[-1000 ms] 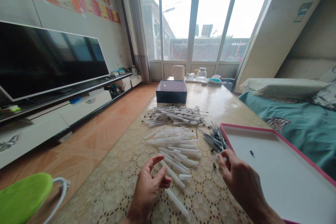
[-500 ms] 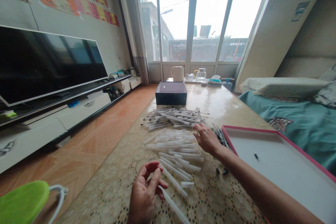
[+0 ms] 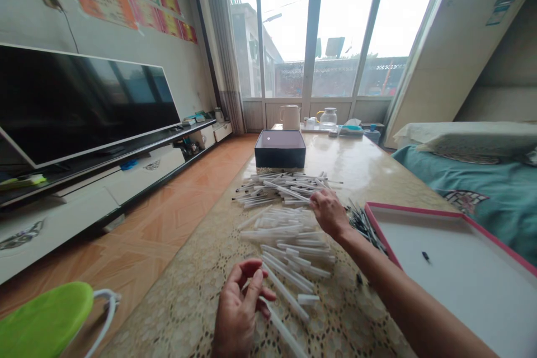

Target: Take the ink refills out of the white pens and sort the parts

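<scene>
My left hand (image 3: pixel 241 305) hovers low over the patterned table, fingers curved and apart, with a translucent white tube (image 3: pixel 287 333) just beside its fingertips. Whether it touches that tube is not plain. My right hand (image 3: pixel 329 212) is stretched forward to the near right edge of a pile of white sticks with dark tips (image 3: pixel 279 185). Its fingers are drawn together there, and what they pinch is hidden. Between the hands lie loose white tubes (image 3: pixel 289 235) in several bunches. One short white tube piece (image 3: pixel 307 299) lies apart. Thin dark rods (image 3: pixel 364 225) are heaped right of my right wrist.
A pink-rimmed shallow tray (image 3: pixel 411 229) with a small black piece (image 3: pixel 425 257) in it takes up the table's right side. Beyond the pile stands an open dark box (image 3: pixel 280 158). A jug (image 3: pixel 290 117) and a glass pot (image 3: pixel 328 118) are farther back. A green stool (image 3: pixel 46 319) stands left.
My right hand's fingers have gone from spread to drawn together at the pile's edge. My left hand keeps nearly the same pose. The whole view has shifted slightly.
</scene>
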Tool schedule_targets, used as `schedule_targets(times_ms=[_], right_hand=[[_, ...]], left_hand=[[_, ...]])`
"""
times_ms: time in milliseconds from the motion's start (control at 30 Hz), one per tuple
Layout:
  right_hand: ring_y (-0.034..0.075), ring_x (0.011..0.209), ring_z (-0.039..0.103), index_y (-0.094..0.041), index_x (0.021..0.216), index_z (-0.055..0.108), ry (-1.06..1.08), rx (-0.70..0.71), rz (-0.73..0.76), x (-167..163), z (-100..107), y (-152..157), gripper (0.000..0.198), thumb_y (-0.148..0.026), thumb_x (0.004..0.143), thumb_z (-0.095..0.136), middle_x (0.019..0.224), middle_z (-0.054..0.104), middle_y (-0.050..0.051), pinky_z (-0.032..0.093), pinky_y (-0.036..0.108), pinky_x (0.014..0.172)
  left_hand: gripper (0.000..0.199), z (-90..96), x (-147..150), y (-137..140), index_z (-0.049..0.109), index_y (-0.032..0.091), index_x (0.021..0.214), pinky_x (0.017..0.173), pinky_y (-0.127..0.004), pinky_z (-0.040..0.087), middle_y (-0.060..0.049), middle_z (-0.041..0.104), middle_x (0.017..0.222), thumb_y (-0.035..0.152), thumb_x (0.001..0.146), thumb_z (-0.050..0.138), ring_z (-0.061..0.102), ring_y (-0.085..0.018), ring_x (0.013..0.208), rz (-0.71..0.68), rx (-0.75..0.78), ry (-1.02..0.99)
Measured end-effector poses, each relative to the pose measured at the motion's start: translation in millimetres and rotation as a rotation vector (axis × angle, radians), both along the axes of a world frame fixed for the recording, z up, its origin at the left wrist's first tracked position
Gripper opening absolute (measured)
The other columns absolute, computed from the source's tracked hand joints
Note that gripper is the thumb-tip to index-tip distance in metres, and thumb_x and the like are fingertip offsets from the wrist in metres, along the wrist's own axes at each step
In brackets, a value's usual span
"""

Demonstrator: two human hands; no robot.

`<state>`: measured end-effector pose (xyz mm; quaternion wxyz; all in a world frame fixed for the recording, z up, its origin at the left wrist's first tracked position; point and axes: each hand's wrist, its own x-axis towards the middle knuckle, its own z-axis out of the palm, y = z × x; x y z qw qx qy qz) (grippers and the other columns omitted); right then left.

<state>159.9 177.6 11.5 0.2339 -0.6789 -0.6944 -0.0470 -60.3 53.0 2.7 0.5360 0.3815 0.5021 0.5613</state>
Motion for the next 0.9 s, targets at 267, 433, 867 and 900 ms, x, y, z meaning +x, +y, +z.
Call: schedule_targets(times_ms=[267,433,867,900], right_hand=[[0.014,0.066,0.057,-0.021,0.088,0.053,0.177,-0.017,0.273,-5.3,12.8,-131.4,0.019,-0.023,0.093,0.035,0.078,0.06,0.002,0.043,0.024,0.061],[0.015,0.063,0.056,-0.022,0.086,0.054,0.156,0.048,0.368,-4.6,-4.0,-173.7,0.023,-0.022,0.094,0.032,0.074,0.06,0.003,0.043,0.024,0.058],[0.008,0.048,0.056,-0.02,0.069,0.052,0.078,-0.3,0.622,-21.6,-17.6,-175.6,0.04,-0.034,0.096,0.026,0.056,0.062,-0.002,0.03,0.019,0.044],[0.008,0.046,0.056,-0.019,0.067,0.051,0.055,-0.267,0.612,-22.4,-22.9,-175.3,0.045,-0.036,0.097,0.022,0.054,0.062,-0.002,0.028,0.02,0.042]], left_hand=[[0.043,-2.3,-2.1,-0.6,0.053,0.023,0.118,0.077,-0.032,0.047,-0.01,0.055,0.12,0.036,0.078,0.058,0.056,-0.024,0.099,-0.072,0.286,0.432],[0.023,1.3,-0.9,-8.2,0.062,0.02,0.089,0.059,-0.026,0.042,-0.005,0.062,0.075,0.038,0.082,0.051,0.056,-0.019,0.067,-0.321,0.365,0.738],[0.023,-8.9,-3.9,-10.2,0.049,0.019,0.072,0.053,-0.023,0.035,-0.001,0.055,0.064,0.029,0.089,0.036,0.051,-0.013,0.057,-0.698,0.775,0.888],[0.025,-7.8,-3.9,-10.5,0.048,0.019,0.07,0.052,-0.023,0.034,-0.001,0.054,0.062,0.029,0.089,0.035,0.051,-0.013,0.056,-0.692,0.765,0.907]])
